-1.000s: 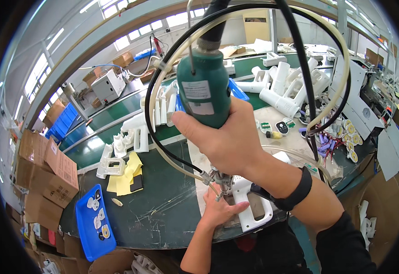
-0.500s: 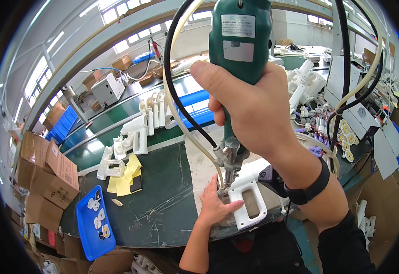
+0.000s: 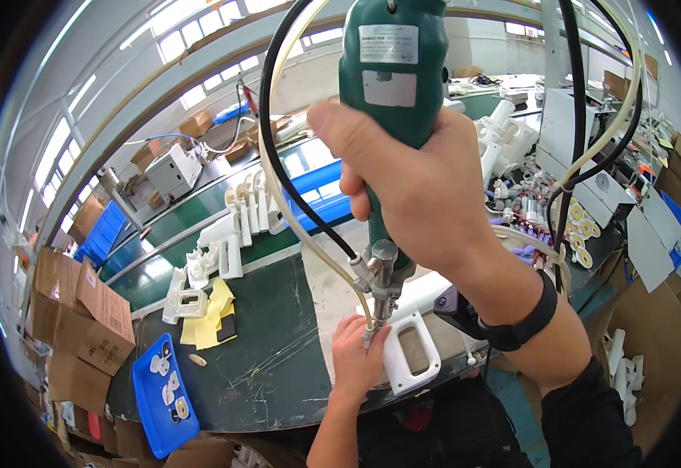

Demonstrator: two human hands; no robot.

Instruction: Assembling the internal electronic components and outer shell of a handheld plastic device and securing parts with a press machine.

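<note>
My right hand [image 3: 434, 187] is wrapped round a green power screwdriver [image 3: 391, 70] held upright, its metal nose pointing down. At the nose's lower end, my left hand [image 3: 356, 359] has its thumb and curled fingers drawn in around the tip; whatever lies between them is too small to make out. Just right of those fingers lies a white plastic handle-shaped housing [image 3: 428, 351] with an oblong opening, on the sheet covering the bench. A black hose and a pale tube run from the screwdriver's nose up past its left side.
Left on the bench are a blue tray [image 3: 153, 413] of small round parts, yellow sheets [image 3: 217, 316] and white housings [image 3: 188, 304]. A cardboard box [image 3: 83, 327] stands at the far left. On the right are wired parts [image 3: 524, 207], yellow-white discs [image 3: 582, 234] and hanging hoses [image 3: 578, 93].
My left hand has shifted left, off the housing, and its fingers have curled in by the screwdriver's tip. The screwdriver has moved slightly left in view; the scene has shifted a little too.
</note>
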